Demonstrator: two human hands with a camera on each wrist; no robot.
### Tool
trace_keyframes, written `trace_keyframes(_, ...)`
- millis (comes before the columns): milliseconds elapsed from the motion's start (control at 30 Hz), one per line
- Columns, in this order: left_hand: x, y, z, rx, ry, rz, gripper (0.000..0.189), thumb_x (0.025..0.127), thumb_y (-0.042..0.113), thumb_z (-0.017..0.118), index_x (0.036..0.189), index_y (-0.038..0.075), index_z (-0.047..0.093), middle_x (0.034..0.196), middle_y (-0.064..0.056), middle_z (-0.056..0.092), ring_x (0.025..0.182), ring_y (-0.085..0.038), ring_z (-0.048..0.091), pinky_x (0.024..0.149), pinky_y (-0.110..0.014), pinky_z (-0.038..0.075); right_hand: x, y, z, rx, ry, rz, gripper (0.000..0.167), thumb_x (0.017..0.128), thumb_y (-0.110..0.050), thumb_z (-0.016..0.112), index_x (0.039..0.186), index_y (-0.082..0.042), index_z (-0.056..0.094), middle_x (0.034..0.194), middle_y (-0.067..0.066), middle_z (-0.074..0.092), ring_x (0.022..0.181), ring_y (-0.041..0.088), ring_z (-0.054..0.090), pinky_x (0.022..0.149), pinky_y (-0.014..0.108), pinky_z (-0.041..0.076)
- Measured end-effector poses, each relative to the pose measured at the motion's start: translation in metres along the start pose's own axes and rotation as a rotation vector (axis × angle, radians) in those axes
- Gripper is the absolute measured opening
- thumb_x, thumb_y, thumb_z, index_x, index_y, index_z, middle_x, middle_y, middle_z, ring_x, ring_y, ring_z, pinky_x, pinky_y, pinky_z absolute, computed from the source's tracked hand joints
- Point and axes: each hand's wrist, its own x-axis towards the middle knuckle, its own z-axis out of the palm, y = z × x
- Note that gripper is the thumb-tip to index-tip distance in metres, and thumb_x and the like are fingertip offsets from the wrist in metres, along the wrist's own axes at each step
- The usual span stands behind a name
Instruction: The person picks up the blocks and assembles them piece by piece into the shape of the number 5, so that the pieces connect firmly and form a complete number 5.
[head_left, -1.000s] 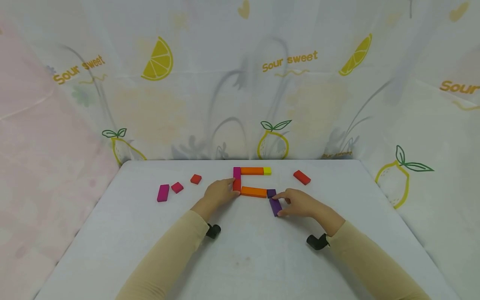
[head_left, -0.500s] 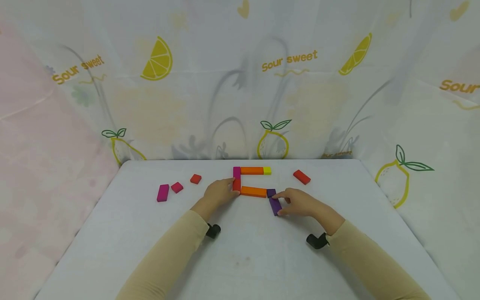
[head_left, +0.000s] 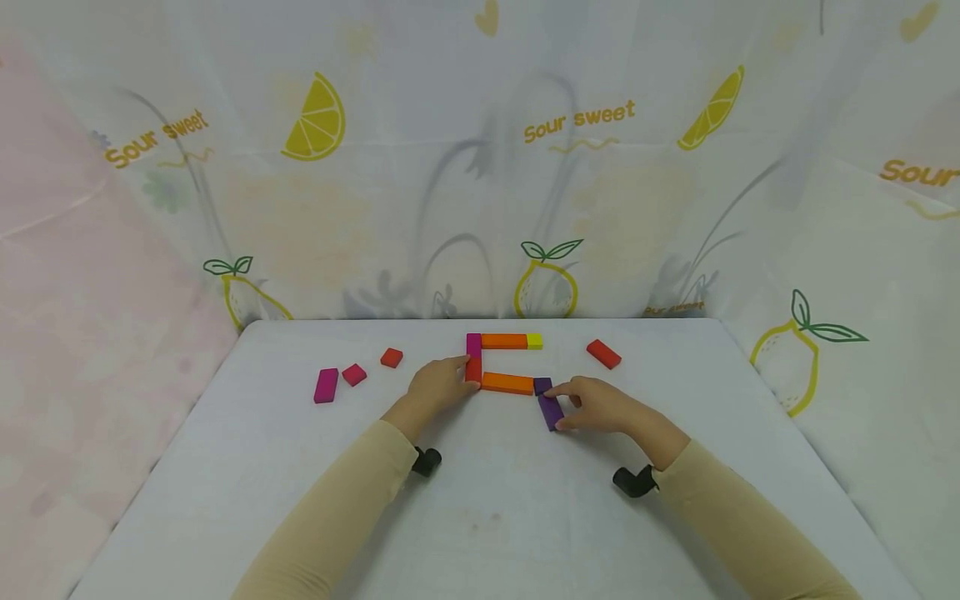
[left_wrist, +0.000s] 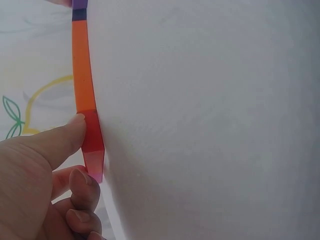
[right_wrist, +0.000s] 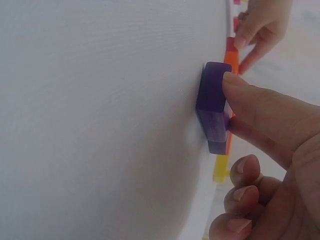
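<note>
In the head view my left hand (head_left: 437, 385) holds a red block (head_left: 474, 372) by its ends between thumb and index finger. A magenta block (head_left: 474, 343) continues the line at its far end. From the red block an orange block (head_left: 507, 383) runs right to a small dark purple block (head_left: 543, 386). My right hand (head_left: 600, 407) pinches a longer purple block (head_left: 551, 412), which lies slanted with its far end at the small one. The right wrist view shows the thumb on this purple block's (right_wrist: 215, 87) near end and the index finger farther along.
A second orange block (head_left: 504, 342) and a yellow block (head_left: 534, 342) extend right from the magenta one. On the left lie another magenta block (head_left: 326, 386), a pinkish-red cube (head_left: 355, 375) and a red-orange cube (head_left: 392, 358). A loose red block (head_left: 603, 355) lies back right on the white table (head_left: 480, 483).
</note>
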Motion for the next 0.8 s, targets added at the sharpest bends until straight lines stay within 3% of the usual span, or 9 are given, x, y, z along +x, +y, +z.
trace_keyframes(800, 0.002, -0.003, 0.001, -0.005, 0.010, 0.023, 0.066, 0.094, 0.042, 0.068, 0.151, 0.018, 0.046, 0.142, -0.012, 0.057, 0.127, -0.033, 0.054, 0.107, -0.049, 0.042, 0.001, 0.010, -0.002, 0.034, 0.029, -0.033, 0.049, 0.088, -0.029, 0.079, 0.134, -0.018, 0.066, 0.087, 0.002, 0.052, 0.083, 0.018, 0.048, 0.067, 0.031, 0.043)
